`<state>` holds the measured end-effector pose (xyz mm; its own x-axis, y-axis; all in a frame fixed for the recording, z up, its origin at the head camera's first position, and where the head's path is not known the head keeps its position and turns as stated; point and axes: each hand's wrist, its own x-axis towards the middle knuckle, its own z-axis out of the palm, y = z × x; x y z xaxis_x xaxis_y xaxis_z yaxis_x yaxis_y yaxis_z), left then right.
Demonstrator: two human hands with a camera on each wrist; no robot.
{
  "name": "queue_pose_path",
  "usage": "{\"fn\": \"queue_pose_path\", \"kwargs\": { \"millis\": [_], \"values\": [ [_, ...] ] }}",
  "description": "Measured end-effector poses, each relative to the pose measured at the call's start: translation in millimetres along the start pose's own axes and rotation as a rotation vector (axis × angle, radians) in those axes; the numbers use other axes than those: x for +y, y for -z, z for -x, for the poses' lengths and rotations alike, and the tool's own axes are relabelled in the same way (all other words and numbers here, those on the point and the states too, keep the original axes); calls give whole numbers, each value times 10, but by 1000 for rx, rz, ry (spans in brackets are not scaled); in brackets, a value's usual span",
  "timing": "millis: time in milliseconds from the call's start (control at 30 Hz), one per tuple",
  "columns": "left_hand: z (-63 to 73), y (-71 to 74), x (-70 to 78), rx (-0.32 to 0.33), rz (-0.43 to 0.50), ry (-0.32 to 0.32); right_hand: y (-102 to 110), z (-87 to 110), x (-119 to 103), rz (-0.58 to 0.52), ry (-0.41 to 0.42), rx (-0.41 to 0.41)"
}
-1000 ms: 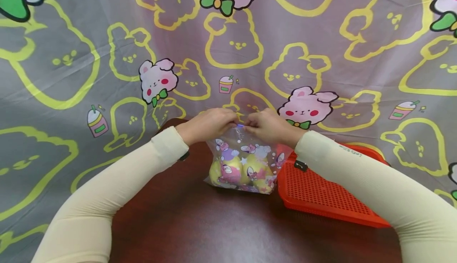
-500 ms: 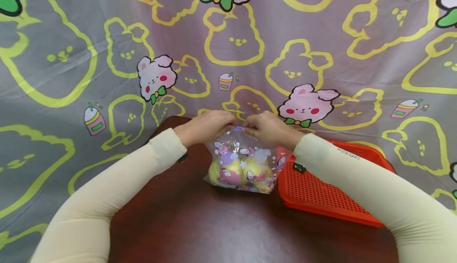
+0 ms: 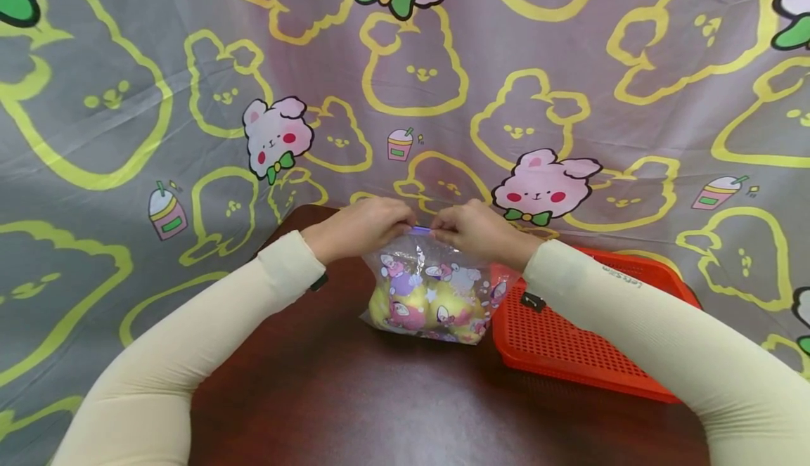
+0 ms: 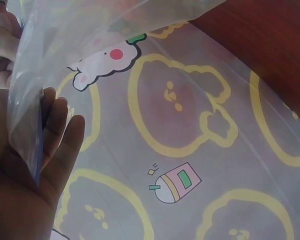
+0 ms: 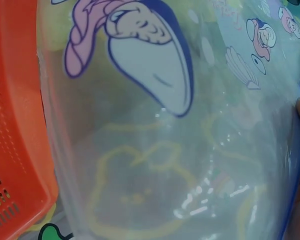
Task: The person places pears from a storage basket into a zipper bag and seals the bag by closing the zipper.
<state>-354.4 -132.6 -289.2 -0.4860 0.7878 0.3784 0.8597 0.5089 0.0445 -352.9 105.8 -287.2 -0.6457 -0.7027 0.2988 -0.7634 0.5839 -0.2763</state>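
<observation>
A clear zip bag with cartoon prints stands upright on the table, several yellow round things inside it; their exact kind is blurred by the film. Along its top edge runs a blue-purple zip strip. My left hand pinches the strip left of the middle, and my right hand pinches it just to the right, a small gap apart. In the left wrist view the strip passes between the thumb side and fingers of the left hand. Bag film fills most of the right wrist view.
A red perforated plastic basket sits on the right, partly under my right forearm and close to the bag. The dark brown table reaches back to a grey patterned cloth hanging behind it.
My left hand has shifted slightly left and down along the strip, so more of the strip shows between the hands. The right hand still pinches it, and the bag stays in place.
</observation>
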Motion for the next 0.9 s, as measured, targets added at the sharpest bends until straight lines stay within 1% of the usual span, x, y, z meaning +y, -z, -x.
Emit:
{"fn": "queue_pose_path", "kwargs": {
  "millis": [367,533,733,900],
  "values": [
    [32,65,31,-16,-3,34,26,8,-1,0,-4,-3],
    [34,72,24,-7,-19,37,37,21,-2,-3,6,8],
    [37,85,14,2,-16,39,60,37,-1,-19,-14,-4],
    [40,111,8,-11,-9,67,80,34,3,-15,0,14]
  ]
}}
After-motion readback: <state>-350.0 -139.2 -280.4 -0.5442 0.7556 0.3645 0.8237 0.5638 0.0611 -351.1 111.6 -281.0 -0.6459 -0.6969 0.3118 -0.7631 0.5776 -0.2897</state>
